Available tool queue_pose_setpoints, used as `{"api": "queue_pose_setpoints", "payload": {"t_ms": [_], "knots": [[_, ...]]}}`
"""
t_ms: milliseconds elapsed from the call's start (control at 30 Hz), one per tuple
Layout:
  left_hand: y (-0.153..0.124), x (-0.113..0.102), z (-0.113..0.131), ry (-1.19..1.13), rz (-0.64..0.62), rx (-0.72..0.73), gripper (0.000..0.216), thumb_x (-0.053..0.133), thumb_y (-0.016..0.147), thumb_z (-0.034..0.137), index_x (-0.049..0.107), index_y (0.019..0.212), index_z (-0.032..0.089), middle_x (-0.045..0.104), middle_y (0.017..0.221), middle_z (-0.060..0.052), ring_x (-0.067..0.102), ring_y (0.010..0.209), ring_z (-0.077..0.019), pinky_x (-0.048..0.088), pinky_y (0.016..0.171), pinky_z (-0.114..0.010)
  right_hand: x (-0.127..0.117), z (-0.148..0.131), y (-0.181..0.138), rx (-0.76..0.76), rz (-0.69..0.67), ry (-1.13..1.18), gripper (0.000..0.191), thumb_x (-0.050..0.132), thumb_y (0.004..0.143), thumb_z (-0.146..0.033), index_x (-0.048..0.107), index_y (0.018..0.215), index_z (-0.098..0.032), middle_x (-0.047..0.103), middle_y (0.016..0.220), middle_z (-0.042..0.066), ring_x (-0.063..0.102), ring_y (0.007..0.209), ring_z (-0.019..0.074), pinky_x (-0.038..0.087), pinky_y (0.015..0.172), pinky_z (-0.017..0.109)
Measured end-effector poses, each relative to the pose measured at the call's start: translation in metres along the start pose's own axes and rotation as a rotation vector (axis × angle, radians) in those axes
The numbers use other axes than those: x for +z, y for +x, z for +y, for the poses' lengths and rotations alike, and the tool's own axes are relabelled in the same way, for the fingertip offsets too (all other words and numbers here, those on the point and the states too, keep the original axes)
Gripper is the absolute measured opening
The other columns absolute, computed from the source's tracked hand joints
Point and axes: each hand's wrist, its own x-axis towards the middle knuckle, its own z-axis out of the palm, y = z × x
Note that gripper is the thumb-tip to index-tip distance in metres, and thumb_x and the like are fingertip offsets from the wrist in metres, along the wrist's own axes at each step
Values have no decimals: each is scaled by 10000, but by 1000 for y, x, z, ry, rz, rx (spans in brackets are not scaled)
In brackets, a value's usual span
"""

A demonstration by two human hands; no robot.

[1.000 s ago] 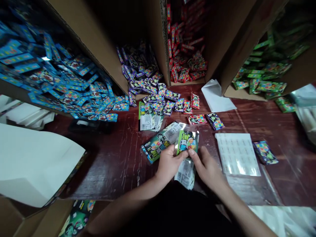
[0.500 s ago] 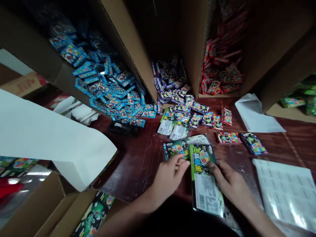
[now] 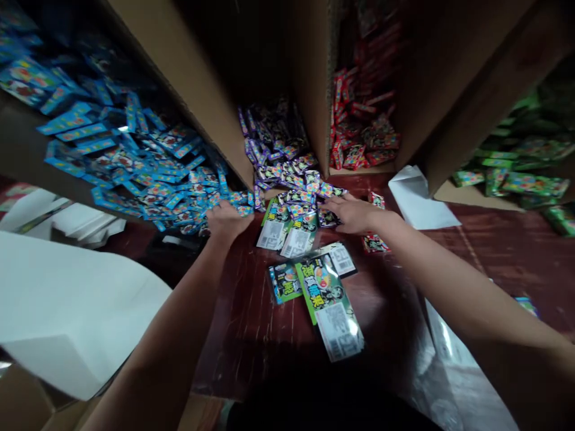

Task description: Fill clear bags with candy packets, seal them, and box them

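My left hand (image 3: 227,220) reaches to the near edge of a heap of small blue candy packs (image 3: 175,173); its thumb is apart from the fingers and I see nothing held in it. Stretched over the small purple packs (image 3: 291,173), my right hand (image 3: 357,214) has its fingers spread, touching packs at the front of that pile. Between my forearms a printed black-and-green pouch (image 3: 330,308) with a white label lies on the table, partly on top of other pouches (image 3: 285,281). Two more labelled pouches (image 3: 272,233) lie just before the purple packs.
Tall cardboard boxes (image 3: 309,90) hold the purple packs, red packs (image 3: 363,137) and green packs (image 3: 516,167). A folded white sheet (image 3: 422,197) lies at right. A large white sheet (image 3: 76,299) curves up on the left. Clear plastic (image 3: 453,359) covers the lower right.
Both hands have left the labelled pouch, which now lies on the table. My left hand has moved forward to the blue packs, my right to the purple ones. The view has shifted right.
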Motion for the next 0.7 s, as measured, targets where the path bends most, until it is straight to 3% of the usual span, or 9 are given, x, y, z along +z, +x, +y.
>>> {"api": "queue_pose_setpoints", "payload": {"t_ms": [133, 233, 300, 400, 467, 533, 600, 667, 700], "knots": [[-22, -17, 7, -49, 192, 147, 867, 646, 737, 522, 448, 1371, -36, 578, 1286, -318, 518, 1226, -479, 357, 1054, -566, -7, 8, 5, 28, -88, 7, 748, 703, 789, -162, 485, 1496, -270, 545, 1414, 109, 580, 1213, 321, 492, 1002, 448], [-46, -43, 25, -133, 323, 296, 868, 663, 744, 531, 445, 1418, 29, 578, 1314, -268, 506, 1254, -439, 342, 1090, -550, -10, 6, 4, 56, -113, 7, 669, 724, 817, -294, 531, 1458, -295, 565, 1316, 130, 603, 1149, 342, 516, 912, 452], [-64, -62, 42, -174, 346, 404, 826, 680, 757, 519, 471, 1411, 59, 572, 1326, -244, 495, 1268, -420, 333, 1109, -543, -12, 0, 3, 58, -90, 7, 656, 761, 795, -377, 569, 1417, -297, 538, 1342, 135, 556, 1204, 379, 506, 914, 469], [-102, -85, 71, -265, 326, 545, 792, 700, 780, 499, 472, 1416, 86, 565, 1318, -214, 492, 1262, -398, 348, 1103, -541, -17, -11, -2, 44, -31, 19, 590, 802, 760, -346, 634, 1322, -291, 559, 1341, 100, 516, 1237, 364, 487, 950, 447], [-140, -90, 93, -354, 260, 651, 794, 709, 794, 504, 445, 1438, 122, 548, 1338, -190, 488, 1260, -378, 362, 1098, -532, -23, -17, -13, 68, 42, 29, 503, 786, 774, -333, 653, 1249, -234, 593, 1302, 101, 519, 1223, 340, 468, 981, 426], [-185, -83, 116, -416, 72, 820, 796, 715, 801, 538, 438, 1450, 168, 532, 1370, -170, 484, 1256, -365, 372, 1095, -522, -25, -22, -38, 147, 149, 33, 480, 696, 855, -404, 602, 1254, -153, 596, 1295, 147, 519, 1218, 340, 454, 990, 428], [-228, -64, 137, -388, -176, 1056, 862, 727, 785, 580, 409, 1482, 187, 556, 1364, -162, 508, 1213, -367, 388, 1065, -531, -20, -30, -77, 316, 286, 76, 557, 556, 934, -503, 504, 1317, -102, 618, 1255, 186, 573, 1147, 339, 479, 916, 427], [-259, -42, 155, -320, -305, 1127, 943, 767, 761, 559, 367, 1510, 148, 586, 1330, -180, 530, 1184, -370, 378, 1072, -535, -7, -41, -127, 553, 391, 162, 658, 507, 932, -614, 438, 1363, -122, 688, 1120, 161, 659, 978, 327, 503, 767, 400], [-267, -33, 161, -280, -337, 1135, 962, 787, 754, 535, 359, 1513, 127, 600, 1311, -187, 541, 1175, -370, 372, 1078, -534, 2, -47, -153, 640, 373, 169, 684, 496, 925, -657, 434, 1371, -142, 713, 1057, 147, 684, 908, 328, 498, 713, 392]]}}
